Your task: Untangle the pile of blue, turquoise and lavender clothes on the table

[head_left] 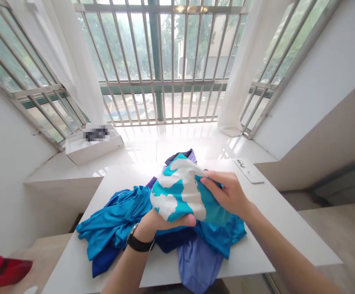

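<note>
Both my hands hold a bunched teal-and-white patterned cloth (179, 192) above a heap of garments. My left hand (168, 221), with a black wristwatch (140, 241) on its wrist, cups the cloth from below. From the right side, my right hand (226, 194) pinches it between fingers and thumb. Under them lie a bright blue garment (112, 220), a dark navy garment (173, 241) and a lavender garment (197, 263). These rest on a white table (73, 261).
A white box (94, 145) with a blurred label stands on the white window ledge behind the table. A flat white panel (249, 170) lies at the table's far right corner. A red object (2, 271) shows at lower left. Barred windows and white curtains lie beyond.
</note>
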Demonstrator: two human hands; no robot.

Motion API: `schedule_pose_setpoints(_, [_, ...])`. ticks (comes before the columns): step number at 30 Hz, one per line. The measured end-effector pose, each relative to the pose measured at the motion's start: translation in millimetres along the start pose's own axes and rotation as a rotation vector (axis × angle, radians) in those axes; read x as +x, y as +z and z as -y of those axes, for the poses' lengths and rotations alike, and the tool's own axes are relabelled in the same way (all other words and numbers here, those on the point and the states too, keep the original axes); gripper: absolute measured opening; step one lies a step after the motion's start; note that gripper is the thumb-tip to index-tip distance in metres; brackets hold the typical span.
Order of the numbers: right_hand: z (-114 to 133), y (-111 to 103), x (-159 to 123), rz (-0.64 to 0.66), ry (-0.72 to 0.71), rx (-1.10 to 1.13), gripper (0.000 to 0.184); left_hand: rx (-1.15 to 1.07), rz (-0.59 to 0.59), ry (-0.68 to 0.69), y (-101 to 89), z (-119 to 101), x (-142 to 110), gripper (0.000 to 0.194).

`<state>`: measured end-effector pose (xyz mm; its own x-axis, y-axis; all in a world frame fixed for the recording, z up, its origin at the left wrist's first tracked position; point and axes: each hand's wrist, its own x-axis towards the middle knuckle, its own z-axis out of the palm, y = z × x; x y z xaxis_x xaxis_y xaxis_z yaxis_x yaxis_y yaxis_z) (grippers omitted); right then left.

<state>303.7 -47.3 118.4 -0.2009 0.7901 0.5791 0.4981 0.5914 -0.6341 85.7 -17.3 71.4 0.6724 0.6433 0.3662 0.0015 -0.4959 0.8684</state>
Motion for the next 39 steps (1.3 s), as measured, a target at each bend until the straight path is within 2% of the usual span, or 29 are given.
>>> schedule_pose_setpoints(2, [-15,3,-26,-0.034,0.020,0.044,0.018,-0.309,0.153,-0.037,2.8,12,-12,0.079])
schedule_pose_setpoints(3, [-20,5,-35,-0.046,0.047,0.087,0.019,-0.471,0.180,-0.063,3.7,16,-17,0.085])
schedule_pose_setpoints(4, [-23,6,-41,-0.034,0.085,0.140,0.021,-0.606,0.149,-0.088,4.2,19,-21,0.090])
schedule_pose_setpoints(6, [-23,9,-44,0.025,0.180,0.254,0.025,-0.794,-0.004,-0.122,3.5,19,-24,0.092])
schedule_pose_setpoints(9, [-18,13,-39,0.068,0.317,0.355,0.030,-0.908,-0.226,-0.201,-2.3,6,-20,0.075])
schedule_pose_setpoints(11, [-19,15,-37,0.035,0.399,0.366,0.031,-0.896,-0.316,-0.291,-7.0,-3,-16,0.062])
schedule_pose_setpoints(13, [-23,14,-41,-0.005,0.469,0.359,0.034,-0.883,-0.371,-0.347,-9.9,-8,-14,0.062])
schedule_pose_setpoints(15, [-29,11,-50,-0.017,0.515,0.352,0.037,-0.910,-0.387,-0.345,-9.1,-5,-14,0.064])
schedule_pose_setpoints(21, [-36,-3,-74,0.246,0.584,0.234,0.032,-1.009,-0.351,-0.331,15.4,13,-9,0.068])
schedule_pose_setpoints(23, [-36,-5,-75,0.212,0.598,0.122,0.035,-1.001,-0.337,-0.328,25.3,11,-3,0.071])
schedule_pose_setpoints(25, [-34,-4,-70,0.123,0.572,0.042,0.043,-0.955,-0.312,-0.302,32.3,5,1,0.073])
schedule_pose_setpoints(28, [-30,1,-56,-0.027,0.452,0.040,0.053,-0.831,-0.263,-0.228,35.6,-3,3,0.074])
schedule_pose_setpoints(30, [-26,7,-44,-0.056,0.402,0.088,0.062,-0.729,-0.228,-0.158,33.7,-4,1,0.073])
schedule_pose_setpoints(32, [-24,12,-35,0.030,0.415,0.179,0.064,-0.613,-0.214,-0.097,29.5,-1,-5,0.073])
schedule_pose_setpoints(36, [-22,16,-27,0.232,0.448,0.288,0.028,-0.494,-0.233,-0.043,18.1,4,-22,0.076])
schedule_pose_setpoints(39, [-17,16,-27,0.348,0.436,0.260,0.023,-0.464,-0.316,-0.030,12.1,4,-28,0.069])
